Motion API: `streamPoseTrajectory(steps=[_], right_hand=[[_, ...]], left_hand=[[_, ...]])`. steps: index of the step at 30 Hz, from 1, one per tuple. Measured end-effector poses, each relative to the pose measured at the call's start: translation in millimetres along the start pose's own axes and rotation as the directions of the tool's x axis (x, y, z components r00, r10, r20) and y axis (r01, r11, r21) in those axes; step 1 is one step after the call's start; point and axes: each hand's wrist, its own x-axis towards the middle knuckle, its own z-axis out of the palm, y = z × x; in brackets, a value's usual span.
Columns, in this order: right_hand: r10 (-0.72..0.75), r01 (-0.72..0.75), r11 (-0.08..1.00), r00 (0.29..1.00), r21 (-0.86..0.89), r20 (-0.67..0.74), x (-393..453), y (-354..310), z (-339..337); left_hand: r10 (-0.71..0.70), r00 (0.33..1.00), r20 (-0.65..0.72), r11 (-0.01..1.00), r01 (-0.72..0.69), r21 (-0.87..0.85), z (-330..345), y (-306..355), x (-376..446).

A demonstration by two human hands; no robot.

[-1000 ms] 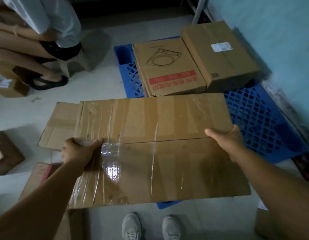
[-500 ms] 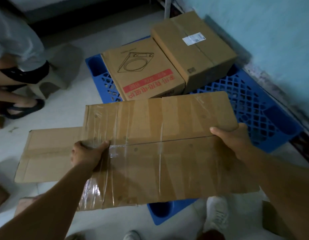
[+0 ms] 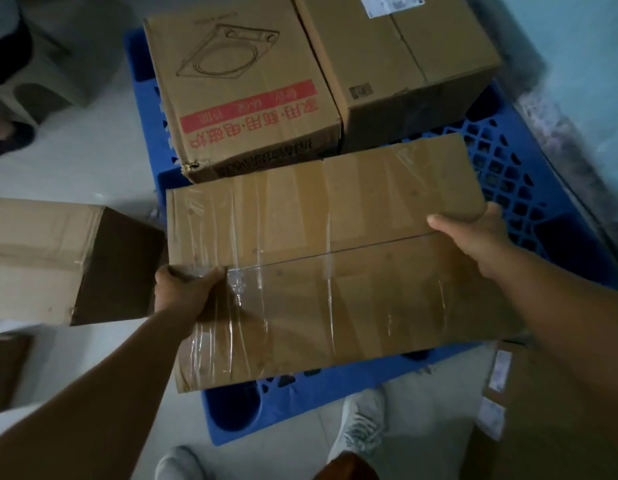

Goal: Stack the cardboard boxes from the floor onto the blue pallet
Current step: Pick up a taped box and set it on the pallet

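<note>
Taped box over the pallet's near half

Pale floor [image 3: 92, 161] carries the blue pallet [image 3: 529, 181] against a light blue wall [image 3: 577, 46], two cardboard boxes [image 3: 238, 91] filling its far half. You hold the taped box [image 3: 335, 265] above the near half: your left hand [image 3: 186, 292] clamps its left edge, your right hand [image 3: 473, 233] its right edge, thumbs on top.

The left hand [image 3: 182, 289] and right hand [image 3: 473, 233] grip the taped box [image 3: 335, 265] at opposite ends. The taped box is above the blue pallet [image 3: 529, 188], in front of the two boxes [image 3: 245, 98] standing on it.
</note>
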Motion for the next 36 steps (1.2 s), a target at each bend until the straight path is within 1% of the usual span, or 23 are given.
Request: streamPoseTrajectory(steps=[7,15,19,22,24,26,28,31,33,36], right_hand=[[-0.007,0.008,0.997,1.000,-0.082,0.007,66.5,7.5,11.8],[-0.028,0.024,0.987,0.999,-0.161,-0.024,112.6,14.6,37.3],[-0.034,0.026,0.976,0.999,-0.216,-0.033,125.3,18.2,48.2],[-0.053,0.042,0.965,0.998,-0.259,-0.035,128.7,24.6,55.4],[-0.066,0.045,0.949,0.996,-0.313,-0.056,124.1,26.6,58.4],[-0.091,0.062,0.911,0.995,-0.408,-0.051,107.8,24.0,60.8],[-0.147,0.127,0.852,0.989,-0.509,0.000,77.5,19.1,67.6],[-0.190,0.230,0.827,0.973,-0.513,0.130,19.3,32.4,88.7],[-0.153,0.240,0.814,0.967,-0.528,0.203,-17.7,53.8,104.0],[-0.085,0.251,0.759,0.953,-0.601,0.291,-44.6,77.6,117.9]], left_hand=[[0.002,0.999,-0.048,0.999,-0.004,-0.034,58.4,-4.4,19.4],[-0.033,0.997,-0.069,0.997,0.029,-0.065,87.1,-9.6,47.1],[-0.022,0.996,-0.081,0.997,0.016,-0.075,95.6,-14.1,58.4],[-0.019,0.998,-0.060,0.997,0.015,-0.071,98.2,-16.0,66.2],[-0.028,0.997,-0.070,0.998,0.023,-0.063,98.7,-16.8,68.7],[-0.025,0.998,-0.058,0.999,0.023,-0.035,98.6,-17.5,68.1],[-0.016,1.000,-0.022,1.000,0.016,0.008,99.2,-16.3,62.7],[-0.005,1.000,-0.012,0.986,0.007,0.169,100.4,-16.4,50.5],[0.002,1.000,-0.017,0.981,0.001,0.195,100.0,-20.2,45.5],[-0.004,1.000,0.014,0.989,0.001,0.150,98.8,-21.5,45.3]])
